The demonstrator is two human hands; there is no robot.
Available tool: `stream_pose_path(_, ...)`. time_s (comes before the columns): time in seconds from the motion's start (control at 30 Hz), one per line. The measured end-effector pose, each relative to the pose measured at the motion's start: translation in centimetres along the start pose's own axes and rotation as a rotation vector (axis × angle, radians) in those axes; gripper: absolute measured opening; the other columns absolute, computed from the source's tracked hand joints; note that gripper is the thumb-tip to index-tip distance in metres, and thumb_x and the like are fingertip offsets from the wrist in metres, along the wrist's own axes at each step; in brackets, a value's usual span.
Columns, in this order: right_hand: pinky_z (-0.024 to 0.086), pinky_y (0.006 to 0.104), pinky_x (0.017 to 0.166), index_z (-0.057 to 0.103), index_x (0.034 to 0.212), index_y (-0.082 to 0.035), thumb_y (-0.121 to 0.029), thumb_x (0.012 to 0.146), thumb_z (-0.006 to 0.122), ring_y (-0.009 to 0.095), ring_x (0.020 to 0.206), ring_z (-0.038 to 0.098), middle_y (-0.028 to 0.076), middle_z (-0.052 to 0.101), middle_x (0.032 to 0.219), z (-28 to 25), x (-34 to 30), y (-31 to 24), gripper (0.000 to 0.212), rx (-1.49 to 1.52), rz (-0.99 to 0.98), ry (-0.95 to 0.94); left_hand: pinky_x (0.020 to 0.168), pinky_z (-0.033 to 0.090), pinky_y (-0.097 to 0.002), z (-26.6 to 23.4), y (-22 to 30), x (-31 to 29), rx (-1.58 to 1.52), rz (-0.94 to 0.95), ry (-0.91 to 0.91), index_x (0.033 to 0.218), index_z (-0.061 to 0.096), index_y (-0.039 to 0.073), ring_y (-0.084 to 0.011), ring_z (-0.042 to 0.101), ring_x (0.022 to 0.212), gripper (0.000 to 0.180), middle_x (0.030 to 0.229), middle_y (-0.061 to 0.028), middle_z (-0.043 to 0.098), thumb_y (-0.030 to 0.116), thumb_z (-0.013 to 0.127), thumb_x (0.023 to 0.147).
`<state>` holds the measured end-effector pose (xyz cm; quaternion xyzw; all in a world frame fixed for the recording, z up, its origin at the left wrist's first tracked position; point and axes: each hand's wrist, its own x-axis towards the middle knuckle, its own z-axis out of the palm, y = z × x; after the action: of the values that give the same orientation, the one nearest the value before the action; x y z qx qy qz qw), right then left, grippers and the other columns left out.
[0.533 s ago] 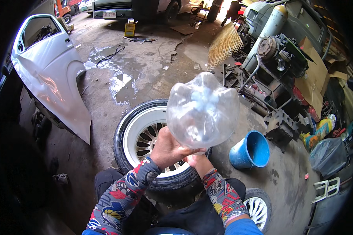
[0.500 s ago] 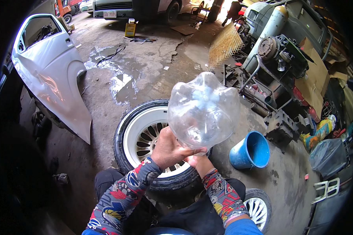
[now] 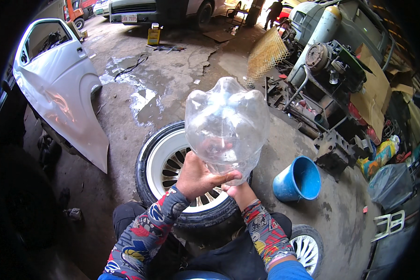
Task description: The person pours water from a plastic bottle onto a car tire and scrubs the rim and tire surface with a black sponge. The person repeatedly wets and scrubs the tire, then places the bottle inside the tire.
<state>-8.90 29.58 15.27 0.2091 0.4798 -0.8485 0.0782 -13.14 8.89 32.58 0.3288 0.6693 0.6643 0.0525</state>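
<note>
A large clear plastic bottle is held up before me, its lobed base facing up and toward me. My left hand is closed around its lower side, the thumb laid across the front. Just below, my right hand is closed at the bottle's lower end; its fingers are mostly hidden behind the plastic and my left thumb. Under both hands a tyre on a multi-spoke wheel lies flat on the floor between my knees.
A blue bucket stands right of the wheel, and another spoked wheel lies by my right knee. A dented white car door panel leans at left. Engine parts and a gas cylinder crowd the right. A person stands far back.
The bottle has shifted left and slightly up, and its base has tilted, so more of its lower side shows. Both hands keep hold. The person far back has moved slightly.
</note>
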Motion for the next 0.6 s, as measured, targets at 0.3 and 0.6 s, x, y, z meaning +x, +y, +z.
stream_pose_path(0.3, 0.041, 0.0270, 0.059, 0.069, 0.105, -0.017, -0.027, 0.090, 0.070, 0.016, 0.075, 0.060, 0.002, 0.066, 0.087, 0.5, 1.0, 3.8, 0.018, -0.457, -0.223, 0.112, 0.090, 0.057, -0.0364, 0.3, 0.8, -0.1, 0.037, 0.099, 0.172, 0.117, 0.065, -0.001, -0.0240, 0.073, 0.099, 0.071, 0.107, -0.0151, 0.074, 0.038, 0.098, 0.068)
stream_pose_path(0.6, 0.033, 0.0268, 0.045, 0.063, 0.106, -0.016, -0.041, 0.101, 0.056, 0.011, 0.055, 0.045, -0.001, 0.055, 0.074, 2.0, -0.1, 0.0, 0.026, 0.057, 0.187, 0.353, 0.090, 0.056, -0.0365, -0.2, 1.0, 0.3, 0.050, 0.100, 0.146, 0.119, 0.065, -0.001, -0.0238, 0.071, 0.101, 0.069, 0.109, -0.0158, 0.072, 0.036, 0.097, 0.070)
